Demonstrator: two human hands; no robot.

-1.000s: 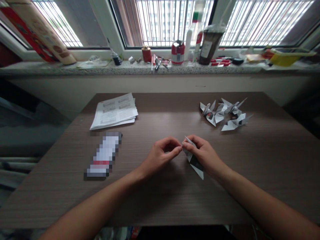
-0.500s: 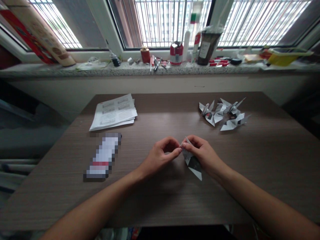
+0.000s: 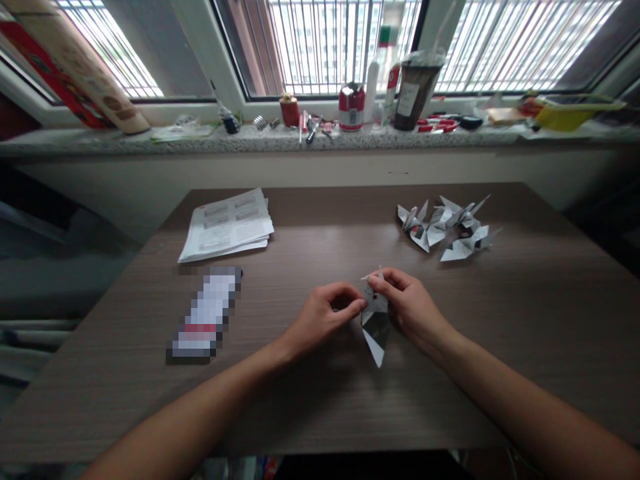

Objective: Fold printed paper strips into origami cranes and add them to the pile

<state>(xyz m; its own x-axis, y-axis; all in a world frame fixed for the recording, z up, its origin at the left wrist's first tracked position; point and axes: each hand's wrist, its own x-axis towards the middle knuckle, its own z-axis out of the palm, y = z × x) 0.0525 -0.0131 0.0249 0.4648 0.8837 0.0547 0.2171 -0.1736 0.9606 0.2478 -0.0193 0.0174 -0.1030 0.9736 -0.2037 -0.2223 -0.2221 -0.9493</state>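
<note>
A folded paper crane [image 3: 375, 323], printed in grey and white, is held above the front middle of the table, one pointed wing hanging down. My right hand [image 3: 405, 297] pinches it near its top between thumb and fingers. On the other side, my left hand [image 3: 334, 308] is closed with thumb and forefinger meeting at the paper's left edge. Its other fingers curl behind and are partly hidden. At the table's back right lie several similar folded paper cranes [image 3: 463, 227], crowded together with points sticking up.
A stack of printed sheets [image 3: 227, 227] lies at the back left of the brown table [image 3: 310, 407]. In front of it is a blurred-out phone [image 3: 207, 313]. The stone windowsill [image 3: 260, 143] behind carries a red can [image 3: 351, 107], a dark drink cup [image 3: 415, 93], bottles and small tools.
The folded paper has turned so its lower wing points nearly straight down, more to the left. My left fingers have shifted from its top tip to its left edge.
</note>
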